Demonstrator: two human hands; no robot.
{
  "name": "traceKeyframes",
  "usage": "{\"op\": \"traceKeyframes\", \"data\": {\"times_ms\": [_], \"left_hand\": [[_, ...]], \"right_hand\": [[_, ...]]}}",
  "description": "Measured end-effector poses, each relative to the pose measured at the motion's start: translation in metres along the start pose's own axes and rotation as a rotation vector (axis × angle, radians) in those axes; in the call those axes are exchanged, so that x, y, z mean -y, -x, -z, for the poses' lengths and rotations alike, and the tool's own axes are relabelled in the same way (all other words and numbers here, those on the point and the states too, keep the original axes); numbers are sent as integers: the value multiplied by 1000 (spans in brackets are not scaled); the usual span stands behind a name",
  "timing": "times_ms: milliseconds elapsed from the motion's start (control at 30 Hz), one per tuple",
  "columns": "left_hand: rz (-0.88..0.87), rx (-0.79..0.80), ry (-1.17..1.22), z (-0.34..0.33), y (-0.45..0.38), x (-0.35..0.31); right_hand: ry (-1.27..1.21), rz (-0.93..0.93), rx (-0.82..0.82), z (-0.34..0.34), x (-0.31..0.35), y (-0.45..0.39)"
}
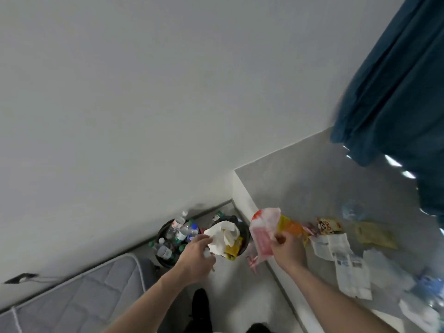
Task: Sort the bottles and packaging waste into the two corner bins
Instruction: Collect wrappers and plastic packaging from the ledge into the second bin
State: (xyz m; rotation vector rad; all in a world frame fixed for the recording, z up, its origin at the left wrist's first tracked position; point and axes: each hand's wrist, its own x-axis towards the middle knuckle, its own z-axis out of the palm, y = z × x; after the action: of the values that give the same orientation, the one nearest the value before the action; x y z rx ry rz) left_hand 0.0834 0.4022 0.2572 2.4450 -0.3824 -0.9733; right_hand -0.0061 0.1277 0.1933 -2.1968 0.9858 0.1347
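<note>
Now | right hand (286,245) pinches pink wrapper (263,233) | long axis upright

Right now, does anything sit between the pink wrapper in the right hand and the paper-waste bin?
Nothing visible blocks it. The right hand holds the pink wrapper just right of the paper-waste bin. That bin is heaped with white paper, which the left hand is touching.
</note>
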Motion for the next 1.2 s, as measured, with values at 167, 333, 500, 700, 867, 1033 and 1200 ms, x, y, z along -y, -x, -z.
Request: {"op": "traceKeyframes", "data": {"times_ms": [167,333,500,700,867,1033,1200], "left_hand": [[-18,102,-70,24,-58,13],[-31,162,-100,27,-108,7],[2,221,-109,3,-177,16],[34,316,-162,-51,-278,47],[43,374,-170,-113,-375,84],[45,407,-161,-179,-460,130],[88,526,-217,-217,-506,181]], "right_hand": [[-64,-69,-77,-13,21,-15],[-106,-140,-54,-27,30,-35],[-133,-154,4,-62,21,-88],[-144,-224,38,-132,-5,-147],[-85,-252,86,-201,-44,-201],[-77,-301,78,-271,-84,-248],[-42,-330,150,-343,-118,-281]]}}
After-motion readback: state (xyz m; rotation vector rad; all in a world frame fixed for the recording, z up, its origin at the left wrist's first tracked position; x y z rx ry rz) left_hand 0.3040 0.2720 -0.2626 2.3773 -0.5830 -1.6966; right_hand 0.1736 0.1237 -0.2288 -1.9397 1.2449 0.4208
